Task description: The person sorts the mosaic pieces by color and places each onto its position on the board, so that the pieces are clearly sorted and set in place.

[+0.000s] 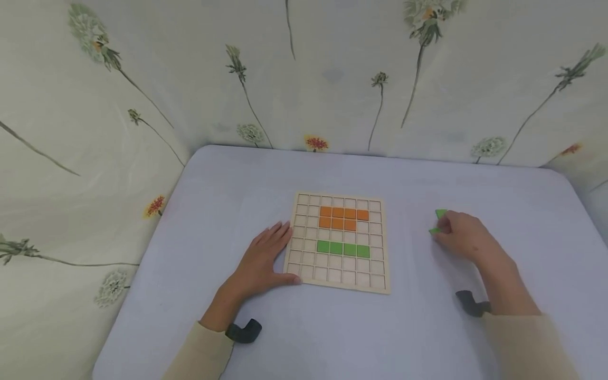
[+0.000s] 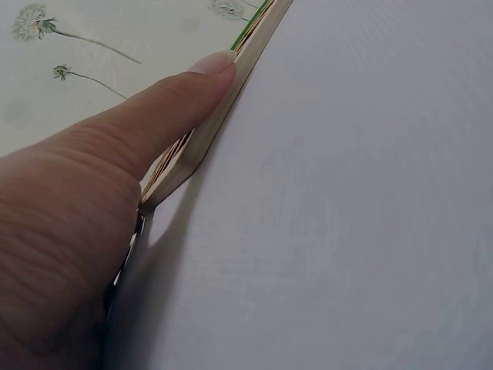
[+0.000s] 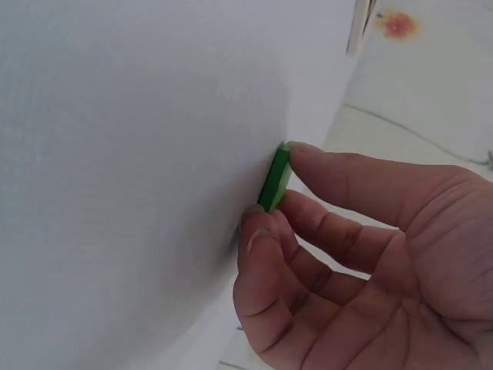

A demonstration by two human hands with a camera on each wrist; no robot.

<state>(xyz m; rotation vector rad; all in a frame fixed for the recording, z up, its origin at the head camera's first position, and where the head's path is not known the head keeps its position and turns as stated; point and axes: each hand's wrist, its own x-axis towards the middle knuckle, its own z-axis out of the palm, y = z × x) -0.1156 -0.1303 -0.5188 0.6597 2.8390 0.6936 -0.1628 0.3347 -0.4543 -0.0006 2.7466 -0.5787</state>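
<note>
A square wooden grid board [image 1: 307,273] lies on the table, with orange tiles [image 1: 338,212] in two rows and a row of green tiles [image 1: 335,247] below them. My left hand [image 1: 261,258] rests flat at the board's left side, fingers spread along its edge. In the left wrist view its thumb [image 2: 169,108] touches the board's rim [image 2: 204,135]. Right of the board, my right hand [image 1: 463,235] pinches a green tile [image 3: 275,177] between thumb and fingers, close to the tabletop. Another green piece [image 1: 440,213] shows beside the fingertips, partly hidden; whether it is separate I cannot tell.
The table [image 1: 228,190] has a pale cloth surface with rounded far corners. A flower-patterned curtain [image 1: 332,95] hangs behind it and along the left side. Dark curved mounts [image 1: 244,331] are on both wrists.
</note>
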